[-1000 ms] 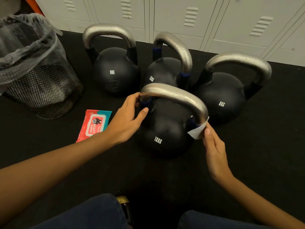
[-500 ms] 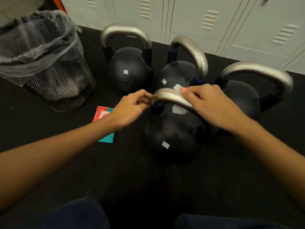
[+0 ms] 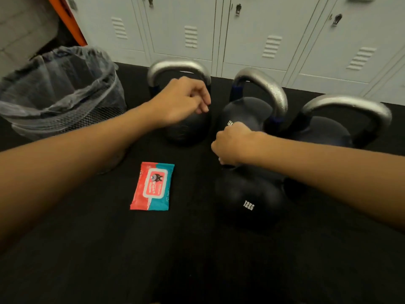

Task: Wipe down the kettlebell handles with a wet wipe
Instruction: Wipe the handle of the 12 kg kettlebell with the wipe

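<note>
- The handle of the nearest kettlebell [image 3: 247, 200], marked 12KG, is gripped by the right hand [image 3: 233, 145], whose fingers are curled tightly over it; the handle itself is hidden under the hand.
- A small white edge is seen under the right hand's fingers; it cannot be told for certain whether this is the wet wipe.
- The left hand [image 3: 182, 102] is held in front of the rear left kettlebell [image 3: 186, 130], below its silver handle [image 3: 178, 66]; its fingers are loosely curled and nothing is seen in them.
- A second 12KG kettlebell [image 3: 245, 113] is set just behind the right hand, with its wet-looking silver handle [image 3: 267, 86] upright.
- A fourth kettlebell [image 3: 324, 132] is placed at the right, close beside the others.
- A red and teal pack of wipes [image 3: 153, 186] is laid flat on the black floor mat [image 3: 131, 249], left of the nearest kettlebell.
- A mesh waste bin [image 3: 59, 95] lined with a clear bag is placed at the left.
- Grey lockers [image 3: 252, 29] are ranged along the back.
</note>
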`<state>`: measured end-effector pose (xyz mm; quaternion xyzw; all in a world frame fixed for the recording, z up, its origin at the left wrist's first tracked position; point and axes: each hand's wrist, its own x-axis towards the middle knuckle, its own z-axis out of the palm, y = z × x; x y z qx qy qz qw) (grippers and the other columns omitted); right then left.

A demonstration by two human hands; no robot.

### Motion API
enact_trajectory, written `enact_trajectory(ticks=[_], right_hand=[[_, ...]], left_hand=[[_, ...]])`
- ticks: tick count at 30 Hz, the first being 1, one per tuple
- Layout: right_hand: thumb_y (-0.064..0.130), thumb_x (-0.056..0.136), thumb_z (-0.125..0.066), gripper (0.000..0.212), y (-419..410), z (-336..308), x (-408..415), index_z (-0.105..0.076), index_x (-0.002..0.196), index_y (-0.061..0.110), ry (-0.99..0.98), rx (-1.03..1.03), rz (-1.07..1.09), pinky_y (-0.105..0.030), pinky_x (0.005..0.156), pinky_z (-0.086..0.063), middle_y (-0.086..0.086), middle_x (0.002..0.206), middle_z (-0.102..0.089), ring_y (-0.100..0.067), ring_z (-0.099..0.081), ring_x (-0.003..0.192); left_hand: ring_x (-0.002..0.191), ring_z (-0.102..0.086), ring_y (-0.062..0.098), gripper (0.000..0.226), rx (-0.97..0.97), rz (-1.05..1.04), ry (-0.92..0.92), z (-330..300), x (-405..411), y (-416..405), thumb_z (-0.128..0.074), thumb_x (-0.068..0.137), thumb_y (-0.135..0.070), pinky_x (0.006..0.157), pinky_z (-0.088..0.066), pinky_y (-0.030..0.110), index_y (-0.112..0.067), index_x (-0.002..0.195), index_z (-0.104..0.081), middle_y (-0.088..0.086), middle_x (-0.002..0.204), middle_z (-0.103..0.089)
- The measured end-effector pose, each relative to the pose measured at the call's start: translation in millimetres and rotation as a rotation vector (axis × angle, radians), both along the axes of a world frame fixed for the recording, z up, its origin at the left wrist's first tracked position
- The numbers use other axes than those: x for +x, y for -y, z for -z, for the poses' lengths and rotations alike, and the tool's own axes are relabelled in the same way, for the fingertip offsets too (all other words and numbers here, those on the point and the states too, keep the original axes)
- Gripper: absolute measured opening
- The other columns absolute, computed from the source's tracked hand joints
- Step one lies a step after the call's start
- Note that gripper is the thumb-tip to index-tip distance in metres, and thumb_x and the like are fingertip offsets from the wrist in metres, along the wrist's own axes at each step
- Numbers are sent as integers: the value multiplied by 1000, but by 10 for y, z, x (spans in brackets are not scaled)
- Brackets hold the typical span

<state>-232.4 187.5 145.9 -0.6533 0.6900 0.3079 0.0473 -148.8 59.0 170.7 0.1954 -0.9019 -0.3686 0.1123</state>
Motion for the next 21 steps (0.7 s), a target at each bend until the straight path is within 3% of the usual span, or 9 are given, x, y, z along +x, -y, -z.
enact_trajectory(ticks=[5,9,12,14,16,19,21], right_hand=[[20,104,-41,31,-68,378,325,-56,131,17,-247,61,-126,-40,100,-36,-7,135,-56,-29,-52,126],[22,101,-45,35,-365,774,322,-58,133,14,-185,1,-145,-44,121,-9,-14,138,-56,-30,-41,138],[25,89,-61,27,-558,786,294,-76,109,15,-83,-281,-90,-35,116,-26,-7,113,-72,-17,-63,118],[11,94,-51,43,-730,806,340,-56,136,5,35,-290,67,-38,119,-12,-16,142,-52,-22,-45,138],[8,91,-58,62,-857,801,450,-37,149,7,143,-338,237,-41,116,2,-13,157,-31,-22,-28,147],[12,71,-81,68,-977,881,579,-58,134,9,159,-554,438,-49,112,-22,-9,140,-55,-22,-49,134],[15,77,-75,61,-962,976,653,-57,135,8,195,-671,507,-51,112,-23,-9,139,-57,-21,-48,134]], left_hand=[[82,-65,8,29,8,26,40,198,-157,135,-42,90,5,65,-46,4,-7,99,-66,4,88,-71],[79,-66,10,30,110,80,42,605,-186,114,-42,89,6,69,-50,13,-13,92,-65,5,87,-71],[81,-67,9,35,214,113,58,883,-180,67,-39,88,8,74,-52,20,-18,87,-63,7,87,-70],[78,-66,3,37,275,106,49,992,-173,15,-38,87,9,72,-51,17,-18,86,-63,5,87,-69],[74,-64,-3,34,309,104,60,1046,-168,-41,-38,88,9,67,-49,12,-14,92,-63,3,89,-68],[71,-64,-3,30,364,94,35,1090,-167,-108,-40,89,8,61,-45,7,-11,96,-63,5,90,-69],[73,-64,1,30,396,65,13,1115,-167,-134,-41,89,6,58,-43,5,-11,97,-64,4,90,-70]])
